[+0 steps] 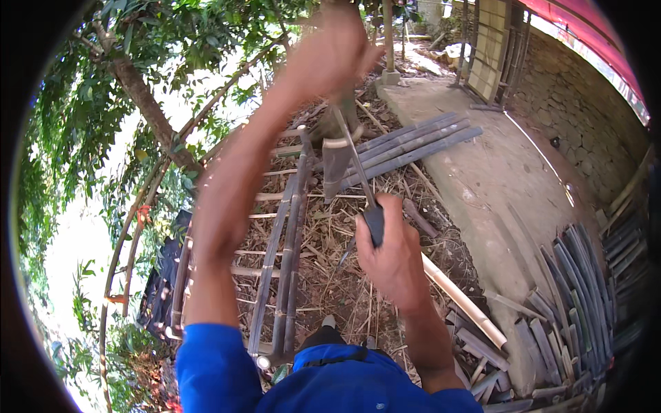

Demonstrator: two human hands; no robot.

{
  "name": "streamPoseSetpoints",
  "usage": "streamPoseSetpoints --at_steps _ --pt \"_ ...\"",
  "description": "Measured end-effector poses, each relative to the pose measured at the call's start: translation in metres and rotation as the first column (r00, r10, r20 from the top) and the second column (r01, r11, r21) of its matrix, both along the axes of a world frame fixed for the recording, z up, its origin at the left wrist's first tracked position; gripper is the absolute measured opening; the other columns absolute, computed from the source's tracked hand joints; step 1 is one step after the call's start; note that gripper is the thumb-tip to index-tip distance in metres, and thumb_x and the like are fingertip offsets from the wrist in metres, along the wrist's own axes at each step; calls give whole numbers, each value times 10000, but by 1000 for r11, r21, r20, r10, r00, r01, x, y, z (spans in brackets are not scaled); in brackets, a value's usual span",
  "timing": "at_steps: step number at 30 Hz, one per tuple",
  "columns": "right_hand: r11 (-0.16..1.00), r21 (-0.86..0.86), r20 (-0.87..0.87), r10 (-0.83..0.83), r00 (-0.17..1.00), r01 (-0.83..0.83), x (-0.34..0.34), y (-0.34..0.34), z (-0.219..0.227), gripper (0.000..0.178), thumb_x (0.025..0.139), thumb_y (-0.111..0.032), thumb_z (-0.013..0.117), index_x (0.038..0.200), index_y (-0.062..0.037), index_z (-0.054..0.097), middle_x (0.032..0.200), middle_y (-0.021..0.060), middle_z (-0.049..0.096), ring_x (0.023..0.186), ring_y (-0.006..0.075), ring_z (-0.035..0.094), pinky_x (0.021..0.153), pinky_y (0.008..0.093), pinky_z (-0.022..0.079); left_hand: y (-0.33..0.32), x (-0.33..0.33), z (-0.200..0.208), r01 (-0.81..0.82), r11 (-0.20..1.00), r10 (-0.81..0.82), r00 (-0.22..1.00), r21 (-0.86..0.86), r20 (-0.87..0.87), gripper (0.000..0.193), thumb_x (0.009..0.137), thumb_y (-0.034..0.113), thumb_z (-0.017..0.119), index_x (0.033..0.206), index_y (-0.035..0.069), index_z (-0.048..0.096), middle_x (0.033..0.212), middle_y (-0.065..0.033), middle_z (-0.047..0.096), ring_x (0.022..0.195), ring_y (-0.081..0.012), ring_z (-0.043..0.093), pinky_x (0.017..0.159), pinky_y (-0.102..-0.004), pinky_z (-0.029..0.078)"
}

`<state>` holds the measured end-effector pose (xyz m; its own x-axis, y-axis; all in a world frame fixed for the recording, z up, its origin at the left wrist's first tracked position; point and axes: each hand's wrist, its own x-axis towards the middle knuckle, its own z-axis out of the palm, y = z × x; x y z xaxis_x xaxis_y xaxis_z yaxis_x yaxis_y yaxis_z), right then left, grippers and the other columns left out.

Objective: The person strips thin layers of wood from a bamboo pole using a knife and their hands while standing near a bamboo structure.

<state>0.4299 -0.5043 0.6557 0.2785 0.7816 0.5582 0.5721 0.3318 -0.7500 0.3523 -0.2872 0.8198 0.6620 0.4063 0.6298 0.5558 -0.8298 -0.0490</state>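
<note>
Well, slim blade (355, 157); black handle (373, 225)

A hand could pass over the leaf litter (320, 230) between the long bamboo poles (286, 268) and right hand (394, 260); ahead, the knife blade (355, 158) and dark bamboo section (336, 168) obstruct.

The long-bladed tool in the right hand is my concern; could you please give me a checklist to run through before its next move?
1. Right hand closed round the dark handle: ok.
2. Left hand clear of the blade: cannot tell; the raised hand is blurred.
3. Blade clear of the dark, pale-rimmed piece: cannot tell; they overlap in view.
4. Hand protection: not ok; both hands are bare.
5. Ground free of litter: not ok; dry scraps are scattered over it.
</note>
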Motion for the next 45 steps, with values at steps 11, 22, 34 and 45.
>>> streamPoseSetpoints --at_steps 11,22,34,45 --pt "976 -212 -15 -45 999 41 31 40 -67 532 971 -207 660 1431 -19 468 953 304 691 708 426 710 621 445 570 -4 8 -102 902 198 -459 430 -382 777 862 887 818 474 1274 81 701 1146 -177 649 1078 -270 601 889 -506 494" --pt "961 -257 207 -46 977 100 69 42 31 450 960 -211 677 1316 11 514 913 319 686 780 463 702 711 472 544 -30 28 21 672 710 -358 603 -212 713 227 965 246 755 891 33 726 741 -26 706 615 -84 614 549 -276 482" --pt "865 -226 718 -163 676 449 103 10 64 315 860 39 563 1162 91 489 775 325 671 759 465 718 665 564 564 -42 107 11 638 750 -355 613 -177 706 215 859 185 854 781 6 764 636 -6 666 534 -76 558 497 -294 442" --pt "988 -152 7 -18 1000 19 63 -5 -32 443 929 -249 729 1259 -9 556 881 222 695 762 323 714 704 418 545 28 42 27 401 903 -351 475 157 807 174 860 151 737 950 3 750 789 -53 735 692 -122 655 649 -307 534"
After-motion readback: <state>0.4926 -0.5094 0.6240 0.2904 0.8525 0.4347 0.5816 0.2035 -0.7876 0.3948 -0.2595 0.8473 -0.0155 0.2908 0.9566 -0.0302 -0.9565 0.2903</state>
